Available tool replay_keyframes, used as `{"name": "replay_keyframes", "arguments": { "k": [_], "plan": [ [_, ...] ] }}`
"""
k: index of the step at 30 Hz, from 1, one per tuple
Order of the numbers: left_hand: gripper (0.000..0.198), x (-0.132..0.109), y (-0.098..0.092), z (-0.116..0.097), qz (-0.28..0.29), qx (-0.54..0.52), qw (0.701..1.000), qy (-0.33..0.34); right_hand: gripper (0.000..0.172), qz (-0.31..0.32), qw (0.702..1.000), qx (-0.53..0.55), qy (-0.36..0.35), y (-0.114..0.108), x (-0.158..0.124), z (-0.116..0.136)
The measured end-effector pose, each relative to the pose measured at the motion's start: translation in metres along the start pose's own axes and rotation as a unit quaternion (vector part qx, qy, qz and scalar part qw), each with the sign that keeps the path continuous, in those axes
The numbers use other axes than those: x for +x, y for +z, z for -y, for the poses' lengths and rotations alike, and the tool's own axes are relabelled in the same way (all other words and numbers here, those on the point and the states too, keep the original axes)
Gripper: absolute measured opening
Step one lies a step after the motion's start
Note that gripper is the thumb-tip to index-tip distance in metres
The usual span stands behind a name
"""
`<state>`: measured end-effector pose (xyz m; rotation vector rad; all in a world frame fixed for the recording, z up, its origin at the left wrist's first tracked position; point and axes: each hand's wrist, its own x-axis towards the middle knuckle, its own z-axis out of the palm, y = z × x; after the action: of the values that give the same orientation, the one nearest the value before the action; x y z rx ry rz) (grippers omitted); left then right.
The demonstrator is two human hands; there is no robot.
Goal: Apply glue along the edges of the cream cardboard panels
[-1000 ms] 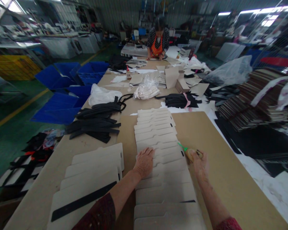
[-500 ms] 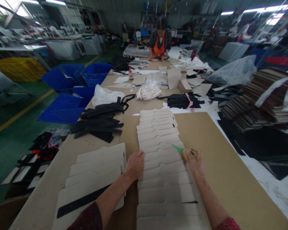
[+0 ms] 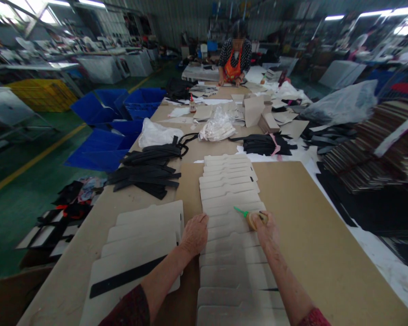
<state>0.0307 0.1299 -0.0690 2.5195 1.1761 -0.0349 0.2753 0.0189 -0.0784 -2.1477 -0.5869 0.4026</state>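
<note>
A long row of overlapping beige card panels (image 3: 224,271) runs away from me along the middle of the table. My right hand (image 3: 268,231) is wrapped round a small squeeze bottle (image 3: 253,220) of yellowish liquid, which looks like a glue bottle. Its green nozzle points left, close above one panel; whether the tip touches cannot be made out. My left hand (image 3: 194,234) lies at the row's left edge, its fingers resting on the panels there. Beside my left forearm is a second stack of beige panels (image 3: 136,244), with a black strip (image 3: 127,276) across one.
Bundles of black strips (image 3: 146,174) lie ahead on the left, and a tied black bundle (image 3: 268,144) ahead on the right. Stacked boards (image 3: 370,145) stand at the right. Blue bins (image 3: 102,147) line the left side. A co-worker (image 3: 236,59) stands at the far end.
My right hand has moved left with the glue bottle, drawing the nozzle across the panel. My left hand stays at the row's edge. The view has turned slightly left.
</note>
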Motion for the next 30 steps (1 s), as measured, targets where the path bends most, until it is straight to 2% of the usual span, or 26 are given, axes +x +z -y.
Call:
{"name": "replay_keyframes", "arguments": {
  "k": [20,30],
  "plan": [
    [0.044,-0.007,0.000,0.000,0.003,-0.024,1.000,-0.006,0.050,0.064,0.997,-0.015,-0.041,0.027,-0.028,0.024],
    [0.068,-0.005,0.010,0.003,-0.027,-0.084,0.995,-0.041,0.047,0.095,0.995,0.026,-0.021,0.047,-0.048,0.043]
  ]
}}
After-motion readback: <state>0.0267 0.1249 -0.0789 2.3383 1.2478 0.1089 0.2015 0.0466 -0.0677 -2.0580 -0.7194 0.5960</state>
